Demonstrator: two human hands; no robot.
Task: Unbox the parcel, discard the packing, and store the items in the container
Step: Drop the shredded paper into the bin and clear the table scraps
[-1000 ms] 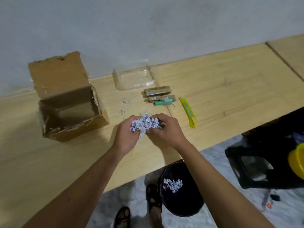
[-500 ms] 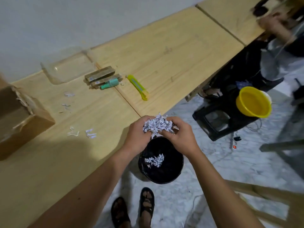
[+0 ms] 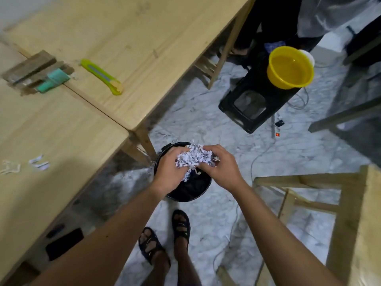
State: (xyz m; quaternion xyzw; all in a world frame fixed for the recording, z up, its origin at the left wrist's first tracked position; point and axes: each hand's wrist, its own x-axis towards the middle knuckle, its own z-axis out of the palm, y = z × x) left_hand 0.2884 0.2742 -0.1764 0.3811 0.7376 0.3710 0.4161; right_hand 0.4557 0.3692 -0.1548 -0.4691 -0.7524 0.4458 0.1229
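Note:
My left hand (image 3: pixel 169 172) and my right hand (image 3: pixel 221 169) together clutch a wad of white shredded paper (image 3: pixel 193 157) directly above a black bin (image 3: pixel 186 193) that stands on the floor beside the table. A few strands hang down from the wad into the bin. On the wooden table (image 3: pixel 61 131), at the upper left, lie brown flat packets (image 3: pixel 31 69) with a teal tube (image 3: pixel 54 80) beside them. A yellow-green utility knife (image 3: pixel 102 76) lies to their right. The cardboard box and the clear container are out of view.
Loose paper scraps (image 3: pixel 39 163) lie on the table near its left edge. A black stool (image 3: pixel 253 104) carries a yellow bowl (image 3: pixel 290 68). Another person stands at the top right. A wooden frame (image 3: pixel 309 193) is to my right, cables run over the marbled floor, and my sandalled feet (image 3: pixel 165 236) are below.
Both hands carried the shredded paper off the table, to the right and down over the bin. The view swung right and down, so the box and clear container left the frame.

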